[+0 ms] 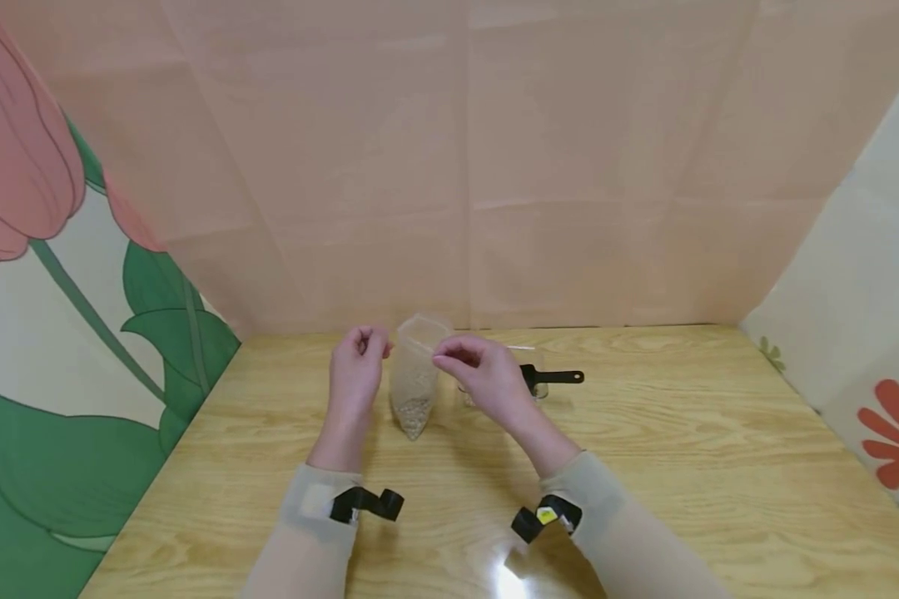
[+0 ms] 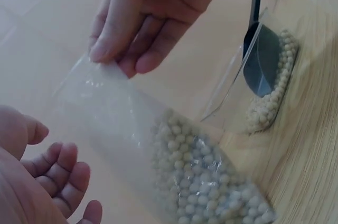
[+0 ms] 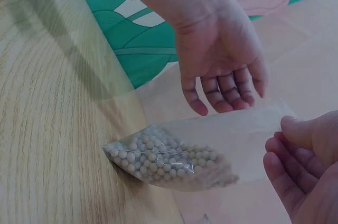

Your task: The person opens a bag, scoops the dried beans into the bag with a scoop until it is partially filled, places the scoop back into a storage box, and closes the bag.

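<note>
My right hand (image 1: 490,376) pinches the top edge of a clear plastic bag (image 1: 414,384) between thumb and fingers. Pale round beads (image 2: 198,182) fill the lower part of the bag, whose bottom corner points down at the table. On the bag's other side is my left hand (image 1: 357,368), its fingers loosely bent and holding nothing. In the right wrist view those left fingertips (image 3: 232,100) hang close to the bag's upper edge. The left wrist view shows a gap between the left hand and the plastic.
Behind my right hand stands a clear box (image 2: 232,94) with more pale beads in its bottom. A black scoop (image 1: 558,377) leans in it, handle sticking out to the right. The wooden table (image 1: 689,433) ends at a pinkish cloth backdrop (image 1: 464,166).
</note>
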### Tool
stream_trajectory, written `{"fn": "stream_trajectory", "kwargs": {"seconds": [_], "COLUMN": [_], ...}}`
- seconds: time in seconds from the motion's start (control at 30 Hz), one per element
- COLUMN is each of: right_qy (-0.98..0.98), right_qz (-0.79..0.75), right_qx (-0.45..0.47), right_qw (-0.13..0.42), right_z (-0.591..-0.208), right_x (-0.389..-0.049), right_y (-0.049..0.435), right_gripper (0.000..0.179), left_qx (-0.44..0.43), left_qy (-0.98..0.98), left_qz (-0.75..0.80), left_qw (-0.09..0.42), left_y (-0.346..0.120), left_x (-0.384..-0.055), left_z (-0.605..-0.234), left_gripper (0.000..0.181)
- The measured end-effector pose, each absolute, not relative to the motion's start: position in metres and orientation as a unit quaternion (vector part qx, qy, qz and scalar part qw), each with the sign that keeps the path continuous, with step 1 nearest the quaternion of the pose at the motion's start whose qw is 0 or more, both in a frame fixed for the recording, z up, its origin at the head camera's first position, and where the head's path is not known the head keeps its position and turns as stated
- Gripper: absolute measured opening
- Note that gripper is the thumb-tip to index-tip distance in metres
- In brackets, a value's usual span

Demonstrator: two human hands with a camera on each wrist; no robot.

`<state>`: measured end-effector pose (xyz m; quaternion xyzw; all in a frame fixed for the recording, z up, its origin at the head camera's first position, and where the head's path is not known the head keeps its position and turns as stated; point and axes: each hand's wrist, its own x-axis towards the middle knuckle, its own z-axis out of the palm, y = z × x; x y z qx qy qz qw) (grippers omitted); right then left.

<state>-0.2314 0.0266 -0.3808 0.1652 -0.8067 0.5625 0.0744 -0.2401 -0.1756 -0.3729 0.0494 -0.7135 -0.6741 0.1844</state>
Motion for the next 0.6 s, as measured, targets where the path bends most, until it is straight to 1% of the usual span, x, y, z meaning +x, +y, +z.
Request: {"fn": "stream_trajectory", "kwargs": {"seconds": [0.07, 0.2, 0.47, 0.6], "right_qy": [-0.803, -0.797, -0.792, -0.793], "right_qz": [0.566, 0.572, 0.579, 0.575], "right_qx": [0.170, 0.180, 0.188, 0.195], "right_qw": [0.075, 0.071, 0.057, 0.058], "right_z": [-0.381, -0.381, -0.378, -0.378], "right_x": [-0.231, -0.231, -0.230, -0.228], "right_y": [0.028, 0.031, 0.038, 0.041], "right_gripper": [0.006, 0.006, 0.007, 0.008], "left_qx": [0.039, 0.016, -0.043, -0.070], "left_qy": [-0.716, -0.724, -0.748, -0.751], "left_qz": [-0.676, -0.677, -0.657, -0.653], "left_qw": [0.168, 0.132, 0.082, 0.060], "left_y": [-0.177, -0.180, -0.184, -0.185], "left_x": [-0.241, -0.245, -0.258, -0.262], "left_z": [-0.373, -0.374, -0.378, -0.382], "left_gripper": [0.019, 0.027, 0.039, 0.040]}}
